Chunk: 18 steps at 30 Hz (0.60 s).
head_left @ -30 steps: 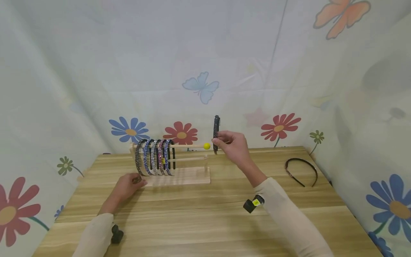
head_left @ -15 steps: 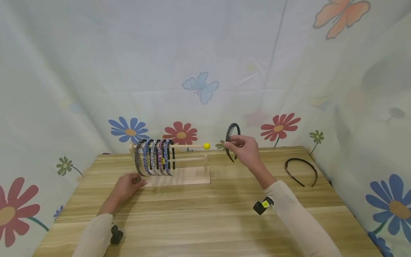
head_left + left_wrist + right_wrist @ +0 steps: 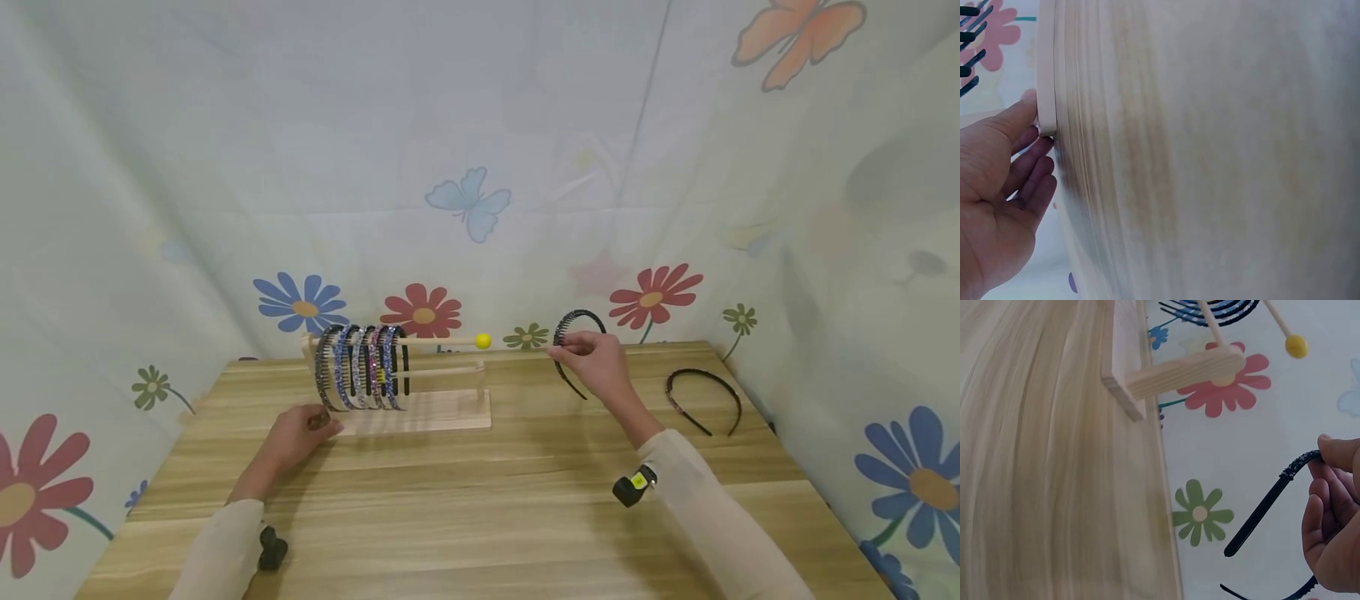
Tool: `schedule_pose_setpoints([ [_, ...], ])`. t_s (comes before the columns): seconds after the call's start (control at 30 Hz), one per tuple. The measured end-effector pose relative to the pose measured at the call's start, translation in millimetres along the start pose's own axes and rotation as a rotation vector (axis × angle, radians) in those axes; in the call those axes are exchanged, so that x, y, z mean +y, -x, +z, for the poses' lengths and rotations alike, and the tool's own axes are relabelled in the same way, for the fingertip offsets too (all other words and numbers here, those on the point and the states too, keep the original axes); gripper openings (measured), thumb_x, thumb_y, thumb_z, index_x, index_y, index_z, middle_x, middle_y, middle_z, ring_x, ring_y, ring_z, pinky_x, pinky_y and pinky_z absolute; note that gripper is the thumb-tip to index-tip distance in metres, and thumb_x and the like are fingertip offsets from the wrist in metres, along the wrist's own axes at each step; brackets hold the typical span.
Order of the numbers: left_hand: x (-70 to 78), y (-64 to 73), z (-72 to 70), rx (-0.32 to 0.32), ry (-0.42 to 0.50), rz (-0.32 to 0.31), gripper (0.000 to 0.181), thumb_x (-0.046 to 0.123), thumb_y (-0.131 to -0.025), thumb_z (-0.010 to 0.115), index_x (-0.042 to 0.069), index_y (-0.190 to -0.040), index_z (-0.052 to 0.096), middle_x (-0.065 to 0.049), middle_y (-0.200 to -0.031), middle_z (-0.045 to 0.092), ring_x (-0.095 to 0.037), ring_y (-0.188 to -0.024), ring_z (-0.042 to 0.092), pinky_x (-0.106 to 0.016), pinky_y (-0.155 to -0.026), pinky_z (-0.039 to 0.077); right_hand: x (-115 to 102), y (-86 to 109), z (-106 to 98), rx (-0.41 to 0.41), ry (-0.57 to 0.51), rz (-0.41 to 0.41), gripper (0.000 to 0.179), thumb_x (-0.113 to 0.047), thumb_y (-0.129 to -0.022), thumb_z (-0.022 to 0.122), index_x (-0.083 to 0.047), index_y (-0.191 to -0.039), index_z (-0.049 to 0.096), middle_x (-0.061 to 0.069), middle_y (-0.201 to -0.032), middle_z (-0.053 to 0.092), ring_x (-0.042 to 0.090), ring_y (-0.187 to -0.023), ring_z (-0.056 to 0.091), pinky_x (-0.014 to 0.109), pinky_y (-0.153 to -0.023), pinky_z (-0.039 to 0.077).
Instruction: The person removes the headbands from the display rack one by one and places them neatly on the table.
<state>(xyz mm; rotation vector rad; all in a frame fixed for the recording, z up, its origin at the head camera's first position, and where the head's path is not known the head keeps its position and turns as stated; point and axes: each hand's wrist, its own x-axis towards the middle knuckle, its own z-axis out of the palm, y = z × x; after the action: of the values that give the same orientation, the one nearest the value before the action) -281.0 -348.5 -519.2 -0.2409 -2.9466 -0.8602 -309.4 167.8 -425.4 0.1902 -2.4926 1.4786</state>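
Note:
My right hand [image 3: 600, 367] pinches a black toothed headband [image 3: 561, 330] between thumb and fingers, held up over the back of the table. Its sparkly band and one bare black end show in the right wrist view. To the left stands a wooden headband stand [image 3: 442, 417], its upper rod ending in a yellow ball [image 3: 483, 341]. Several glittery headbands [image 3: 375, 367] in black, blue, silver and pink hang side by side at the stand's left end. My left hand [image 3: 295, 437] grips the left corner of the stand's base, thumb on top and fingers below in the left wrist view.
Another dark thin headband [image 3: 705, 372] lies on the right side of the wood-grain table [image 3: 465, 517]. A cloth backdrop [image 3: 375, 125] with flowers and butterflies rises close behind the table and along its sides.
My right hand has drawn the black headband away from the rod's yellow ball, right and a little down, turning it so its arch shows. The left hand and stand have stayed put.

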Motion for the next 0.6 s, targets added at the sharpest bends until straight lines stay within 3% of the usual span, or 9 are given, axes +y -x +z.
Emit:
schedule_pose_setpoints([
  [0.6,0.9,0.5,0.8,-0.002,0.01,-0.026,0.02,0.025,-0.097,0.072,0.006,-0.091,0.068,-0.002,-0.078,0.06,-0.019,-0.072,0.049,-0.035,-0.064,0.04,51.6,0.7,-14.3,-0.001,0.118,0.154,0.04,-0.036,-0.09,0.08,-0.003,-0.113,0.076,0.017,-0.109,0.075,0.033,-0.102,0.07,0.048,-0.086,0.055],
])
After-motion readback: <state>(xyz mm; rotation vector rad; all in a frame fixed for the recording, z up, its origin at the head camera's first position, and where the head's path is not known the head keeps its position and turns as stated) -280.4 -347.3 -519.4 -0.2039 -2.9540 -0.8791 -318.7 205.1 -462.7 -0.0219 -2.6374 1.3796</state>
